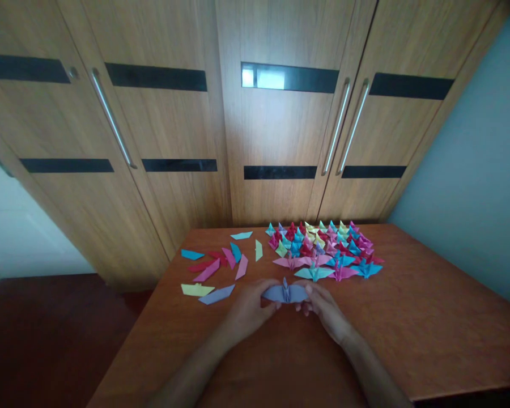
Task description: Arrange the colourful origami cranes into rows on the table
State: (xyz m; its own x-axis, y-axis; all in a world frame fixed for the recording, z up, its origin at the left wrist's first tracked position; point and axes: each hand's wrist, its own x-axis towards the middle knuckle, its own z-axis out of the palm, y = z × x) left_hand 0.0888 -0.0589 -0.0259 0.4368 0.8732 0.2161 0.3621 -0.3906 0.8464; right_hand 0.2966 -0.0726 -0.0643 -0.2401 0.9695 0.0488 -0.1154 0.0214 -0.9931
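The opening out of a lavender paper crane (pixel 285 293) seems to be in hand; for the next move, an even and gentle pull is probably called for. The crane is held at the lower centre of the frame, between both hands: one wing (pixel 272 294) is pinched by the left hand (pixel 254 304), the other by the right hand (pixel 329 311), with fingers nearly closed.

A home, seemingly (wooden wardrobe (pixel 263 127)).

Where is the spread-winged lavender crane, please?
In the head view, just right of centre, the lavender crane is held between left hand and right hand.
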